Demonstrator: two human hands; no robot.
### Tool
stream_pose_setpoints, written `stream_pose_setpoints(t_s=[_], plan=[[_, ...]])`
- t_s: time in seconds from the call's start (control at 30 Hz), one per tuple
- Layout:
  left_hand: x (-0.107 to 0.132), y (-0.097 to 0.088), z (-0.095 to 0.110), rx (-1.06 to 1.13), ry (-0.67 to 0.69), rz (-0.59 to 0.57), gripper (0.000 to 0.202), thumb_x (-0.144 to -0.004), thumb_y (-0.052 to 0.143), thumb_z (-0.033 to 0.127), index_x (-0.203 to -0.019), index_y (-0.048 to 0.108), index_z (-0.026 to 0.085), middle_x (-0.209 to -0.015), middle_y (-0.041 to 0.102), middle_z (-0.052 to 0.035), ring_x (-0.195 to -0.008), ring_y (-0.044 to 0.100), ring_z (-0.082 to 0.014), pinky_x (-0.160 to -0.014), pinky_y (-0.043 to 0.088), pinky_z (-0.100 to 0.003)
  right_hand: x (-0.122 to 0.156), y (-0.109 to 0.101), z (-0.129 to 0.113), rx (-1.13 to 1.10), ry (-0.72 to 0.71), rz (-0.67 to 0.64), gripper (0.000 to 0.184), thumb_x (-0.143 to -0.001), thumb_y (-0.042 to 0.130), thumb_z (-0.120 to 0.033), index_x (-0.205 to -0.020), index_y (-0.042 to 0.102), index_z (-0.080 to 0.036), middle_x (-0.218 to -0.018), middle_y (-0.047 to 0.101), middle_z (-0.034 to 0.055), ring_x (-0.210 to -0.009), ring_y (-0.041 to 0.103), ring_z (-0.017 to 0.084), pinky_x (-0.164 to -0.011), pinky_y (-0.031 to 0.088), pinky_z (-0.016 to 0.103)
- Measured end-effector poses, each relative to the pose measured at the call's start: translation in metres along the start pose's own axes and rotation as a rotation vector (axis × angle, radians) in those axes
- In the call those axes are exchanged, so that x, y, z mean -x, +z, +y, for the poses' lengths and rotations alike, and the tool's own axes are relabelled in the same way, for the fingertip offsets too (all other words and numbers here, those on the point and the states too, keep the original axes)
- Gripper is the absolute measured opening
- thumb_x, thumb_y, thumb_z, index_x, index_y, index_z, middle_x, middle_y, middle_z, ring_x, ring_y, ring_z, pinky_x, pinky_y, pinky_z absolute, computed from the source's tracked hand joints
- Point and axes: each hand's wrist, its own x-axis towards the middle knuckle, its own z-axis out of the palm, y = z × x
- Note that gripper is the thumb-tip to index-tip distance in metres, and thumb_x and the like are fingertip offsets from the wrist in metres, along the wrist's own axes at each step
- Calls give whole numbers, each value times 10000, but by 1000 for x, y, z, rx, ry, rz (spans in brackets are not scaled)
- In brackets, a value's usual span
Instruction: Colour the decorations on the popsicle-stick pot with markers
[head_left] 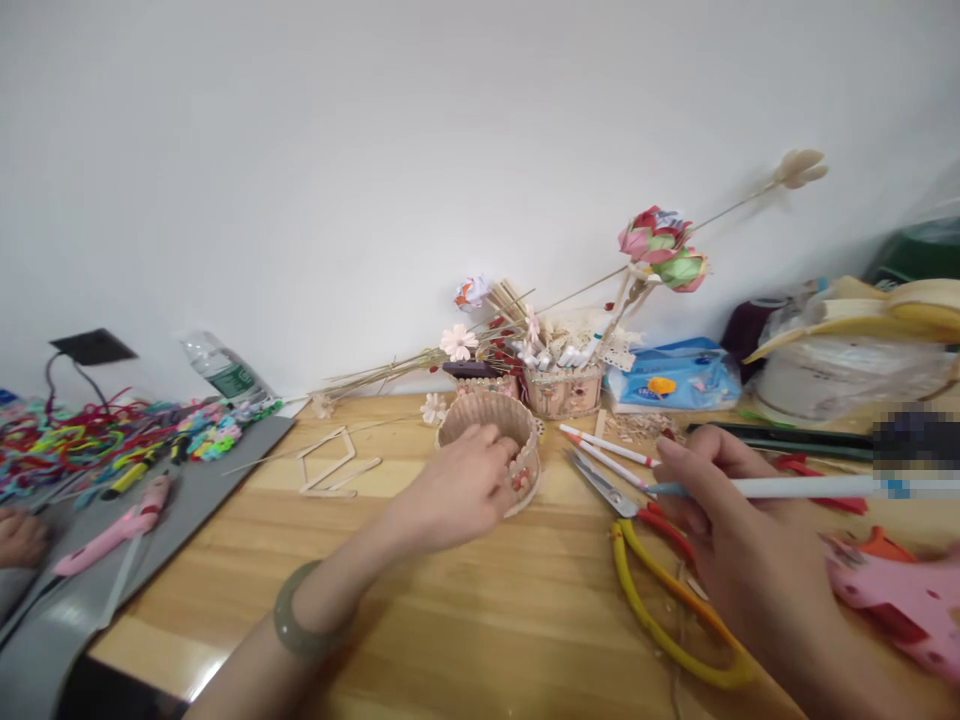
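My left hand point(461, 490) grips the near rim of a small round basket point(491, 425) made of craft sticks, fingers curled over its edge. It stands on the wooden table point(480, 620). My right hand point(739, 540) is closed on a long white stick point(810, 487), which points to the right. Under that hand lie scissors with yellow and red handles point(652, 590). A green bangle point(304, 625) is on my left wrist.
Behind the basket stand craft-stick pots with paper flowers point(660, 250) and sticks. A pink glue gun point(900, 600) lies at right, another point(112, 530) at left on a grey mat with coloured wires point(97, 440). Another person's hand point(19, 535) shows at far left. Loose sticks point(334, 465), pens point(607, 445), tissue pack point(675, 375).
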Motion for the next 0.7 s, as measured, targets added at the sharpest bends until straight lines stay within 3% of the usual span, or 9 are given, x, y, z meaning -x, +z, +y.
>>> stream_pose_setpoints(t_s=[0.1,0.23,0.3,0.4,0.53,0.7], plan=[[0,-9,-5,253,23,33,313,-835,378,228,-1109,499,139,-1035,523,-96,-986,480,-215,-878,380,-373,1,-1,1,15,-6,-13,394,-701,677,-368,-514,375,-197,-442,304,-69,-425,222,80,-386,149,241],[-3,-14,-10,627,-78,363,316,-856,356,176,-1116,531,147,-1059,553,-66,-984,489,-170,-903,353,-323,2,1,0,38,-33,-29,371,-674,695,-384,-537,404,-199,-449,315,-76,-426,224,76,-379,148,226],[-5,-11,-10,827,-117,507,309,-818,463,191,-1112,553,158,-913,597,-29,-831,534,-141,-799,414,-286,3,2,0,56,-52,-42,340,-647,719,-369,-553,439,-201,-463,345,-72,-441,248,77,-384,161,218],[-3,-7,-3,1107,-71,630,278,-728,619,194,-1004,607,164,-687,591,27,-590,531,-86,-591,452,-219,4,1,-2,30,-96,-100,270,-606,746,-357,-592,518,-213,-506,425,-59,-462,313,79,-394,209,207],[6,-8,8,1242,46,690,110,-732,640,216,-823,610,161,-684,643,11,-526,570,-78,-516,464,-200,4,-3,-7,-32,-117,-188,286,-683,627,-508,-634,626,-226,-479,473,-23,-443,378,97,-393,270,224],[10,-10,14,1209,93,667,122,-830,525,247,-908,588,178,-653,591,23,-538,550,-77,-515,452,-186,2,-5,-8,-77,-72,-168,214,-716,646,-405,-620,576,-226,-443,424,-49,-394,304,72,-360,179,216]])
